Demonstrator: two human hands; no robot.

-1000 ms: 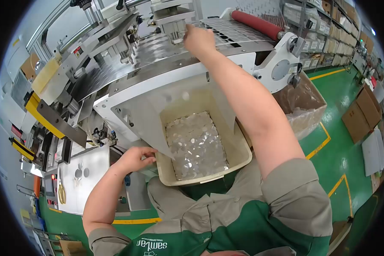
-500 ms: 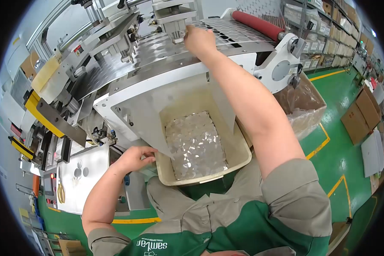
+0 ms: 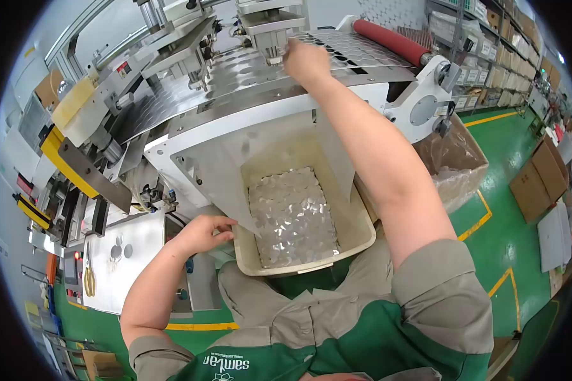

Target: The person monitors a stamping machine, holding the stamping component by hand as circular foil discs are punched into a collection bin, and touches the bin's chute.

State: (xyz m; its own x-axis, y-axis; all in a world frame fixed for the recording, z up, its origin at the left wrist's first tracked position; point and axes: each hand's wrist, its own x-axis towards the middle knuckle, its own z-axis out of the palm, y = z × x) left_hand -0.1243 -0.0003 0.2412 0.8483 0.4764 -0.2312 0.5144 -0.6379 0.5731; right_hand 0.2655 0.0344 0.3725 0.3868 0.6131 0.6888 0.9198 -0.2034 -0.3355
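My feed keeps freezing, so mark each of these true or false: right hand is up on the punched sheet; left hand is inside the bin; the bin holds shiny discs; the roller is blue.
1. The right hand is up on the perforated metal sheet. True.
2. The left hand is inside the bin. False: it rests outside, at the bin's left corner.
3. The bin holds shiny discs. True.
4. The roller is blue. False: it is red.
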